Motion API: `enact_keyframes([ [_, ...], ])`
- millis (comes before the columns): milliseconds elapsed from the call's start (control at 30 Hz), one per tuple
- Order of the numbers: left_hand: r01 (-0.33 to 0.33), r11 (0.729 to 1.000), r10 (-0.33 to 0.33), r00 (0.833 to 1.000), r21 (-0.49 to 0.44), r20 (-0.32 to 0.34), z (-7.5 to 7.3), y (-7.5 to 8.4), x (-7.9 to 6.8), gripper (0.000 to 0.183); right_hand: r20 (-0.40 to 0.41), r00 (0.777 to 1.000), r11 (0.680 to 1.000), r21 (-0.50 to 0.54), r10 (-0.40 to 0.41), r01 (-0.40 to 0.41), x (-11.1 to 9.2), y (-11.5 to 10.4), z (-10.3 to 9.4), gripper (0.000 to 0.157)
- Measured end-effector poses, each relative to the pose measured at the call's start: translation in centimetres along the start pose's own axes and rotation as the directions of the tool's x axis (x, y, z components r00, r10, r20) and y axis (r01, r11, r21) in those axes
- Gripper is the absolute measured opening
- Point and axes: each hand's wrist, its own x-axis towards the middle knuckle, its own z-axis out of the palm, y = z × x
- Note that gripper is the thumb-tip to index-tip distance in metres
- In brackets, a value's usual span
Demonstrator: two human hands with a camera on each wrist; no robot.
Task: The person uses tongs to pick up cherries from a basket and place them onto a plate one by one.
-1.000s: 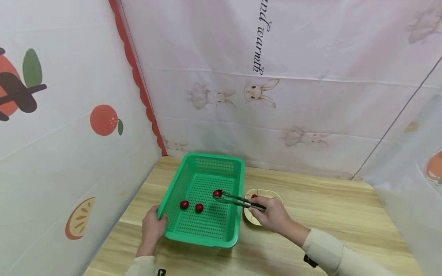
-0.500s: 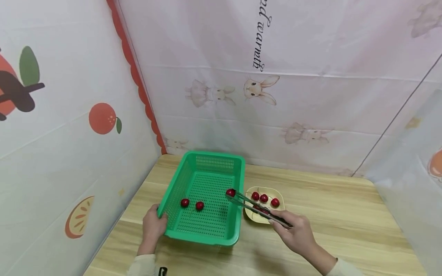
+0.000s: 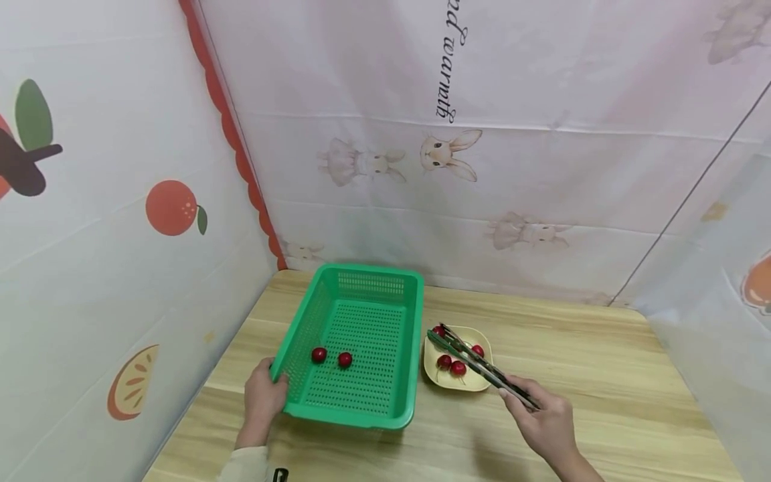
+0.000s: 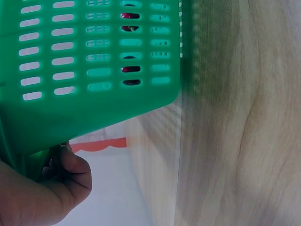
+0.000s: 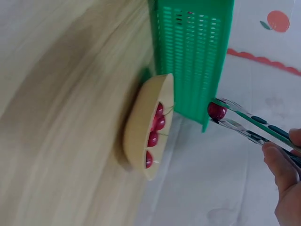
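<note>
My left hand [image 3: 264, 396] grips the rim of a green plastic basket [image 3: 411, 395] at its near left corner, fingers curled over the edge in the left wrist view. Two cherries [image 3: 318, 355] lie on the perforated floor inside. My right hand [image 3: 545, 418] holds a pair of tongs [image 3: 476, 361] near the handle end. Between the tong tips is a cherry [image 5: 217, 111], pinched above the plate in the right wrist view. The cream-coloured plate [image 3: 430, 371] right of the basket bears several more cherries [image 3: 458, 368], some with stems; the tongs partly cover them in the head view.
Everything stands on a wood-grain table [image 3: 572, 348]. Printed cloth walls [image 3: 361, 234] rise behind it and on both sides. The basket's tall right wall [image 5: 188, 61] stands close beside the plate.
My right hand has drawn back to the right and toward me. The tongs with their cherry have moved from over the basket to over the plate. The left hand keeps its grip.
</note>
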Motion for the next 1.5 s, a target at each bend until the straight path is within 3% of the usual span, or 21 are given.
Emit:
enact_keyframes([
  [167, -0.003, 1.0, 0.003, 1.0, -0.006, -0.003, 0.1, -0.1, 0.1, 0.037, 0.012, 1.0, 0.999, -0.051, -0.003, 0.004, -1.0, 1.0, 0.4, 0.026],
  [400, 0.002, 1.0, -0.002, 1.0, -0.009, -0.008, 0.0, 0.0, 0.1, 0.037, 0.041, 0.999, 1.0, -0.024, -0.018, 0.019, -1.6, 1.7, 1.0, 0.029],
  [733, 0.002, 1.0, -0.002, 1.0, -0.003, -0.014, -0.2, 0.0, 0.1, 0.038, -0.013, 0.999, 0.998, -0.051, 0.033, -0.033, -1.3, 0.9, 1.4, 0.032],
  [933, 0.008, 0.999, -0.009, 1.0, -0.031, -0.005, 0.1, 0.0, 0.1, 0.038, -0.058, 0.991, 0.991, -0.041, 0.124, -0.126, -0.3, 0.3, 1.6, 0.033],
  [1167, 0.011, 0.999, -0.011, 1.0, -0.04, 0.002, 0.1, 0.1, 0.1, 0.038, -0.119, 0.984, 0.991, 0.006, 0.133, -0.133, 1.7, -1.1, 2.3, 0.034],
  [1333, 0.005, 0.999, -0.005, 1.0, -0.042, -0.003, 0.0, 0.2, 0.1, 0.037, -0.09, 0.989, 0.988, 0.106, 0.119, -0.109, 3.9, -3.6, 3.0, 0.033],
  [1500, 0.01, 0.999, -0.009, 1.0, -0.047, 0.018, 0.0, -0.1, 0.0, 0.036, -0.032, 0.994, 0.982, 0.163, 0.102, -0.095, 4.9, -4.5, 4.1, 0.033],
])
